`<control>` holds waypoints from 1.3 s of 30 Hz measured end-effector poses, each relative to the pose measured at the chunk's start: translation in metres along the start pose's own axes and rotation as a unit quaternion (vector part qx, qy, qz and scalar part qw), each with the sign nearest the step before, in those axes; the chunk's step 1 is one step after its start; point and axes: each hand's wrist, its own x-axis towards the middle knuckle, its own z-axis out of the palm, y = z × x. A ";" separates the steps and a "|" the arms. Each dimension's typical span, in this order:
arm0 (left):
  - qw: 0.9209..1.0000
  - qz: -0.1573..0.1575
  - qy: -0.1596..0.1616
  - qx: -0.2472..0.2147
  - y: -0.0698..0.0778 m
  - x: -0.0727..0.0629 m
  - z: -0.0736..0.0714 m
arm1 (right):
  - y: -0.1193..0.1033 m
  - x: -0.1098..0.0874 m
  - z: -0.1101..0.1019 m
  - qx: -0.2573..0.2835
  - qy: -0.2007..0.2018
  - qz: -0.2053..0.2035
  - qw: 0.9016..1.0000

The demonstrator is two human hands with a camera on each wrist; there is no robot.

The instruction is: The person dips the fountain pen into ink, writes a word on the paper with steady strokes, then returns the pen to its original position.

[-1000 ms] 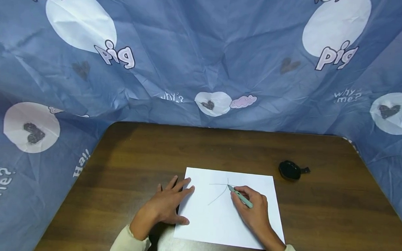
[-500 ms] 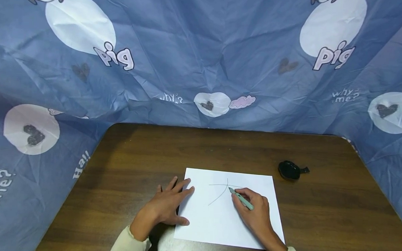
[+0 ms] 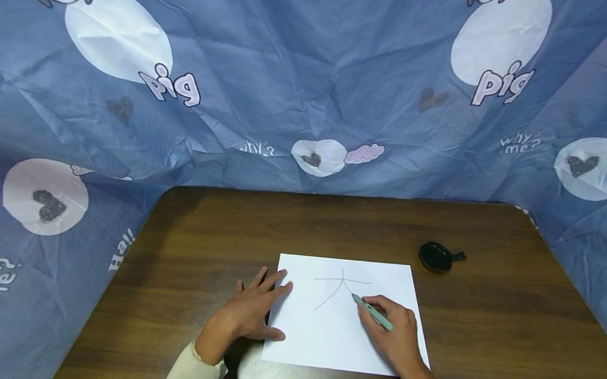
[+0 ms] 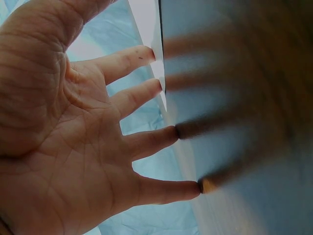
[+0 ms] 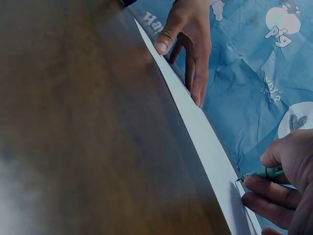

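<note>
A white sheet of paper (image 3: 318,340) lies on the brown table, bearing thin dark strokes: a near-level line, a short upright one, a curve down to the left and a short slant down to the right. My right hand (image 3: 396,332) pinches a green pen (image 3: 376,315), its tip at the lower end of the right slant. In the right wrist view the pen (image 5: 266,172) meets the paper (image 5: 205,147). With fingers spread, my left hand (image 3: 251,313) rests at the sheet's left edge. In the left wrist view the fingertips of that hand (image 4: 88,132) touch the paper and tabletop.
A small black pan-shaped object (image 3: 438,256) with a short handle sits right of the paper's far corner. Behind the wooden table (image 3: 222,225) hangs a blue printed cloth (image 3: 267,88), which also shows along both sides.
The pen in my right hand moves from the crossing of the strokes down and to the right, and a new slanted line trails behind it. My left hand stays in place.
</note>
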 end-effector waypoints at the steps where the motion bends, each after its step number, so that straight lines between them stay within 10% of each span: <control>1: 1.000 -0.001 0.000 0.000 0.000 0.000 0.000 | 0.000 -0.001 -0.001 -0.002 -0.002 0.002 1.000; 39: 1.000 -0.003 -0.005 0.006 0.000 0.002 0.000 | 0.011 -0.029 -0.031 -0.016 -0.024 0.069 0.997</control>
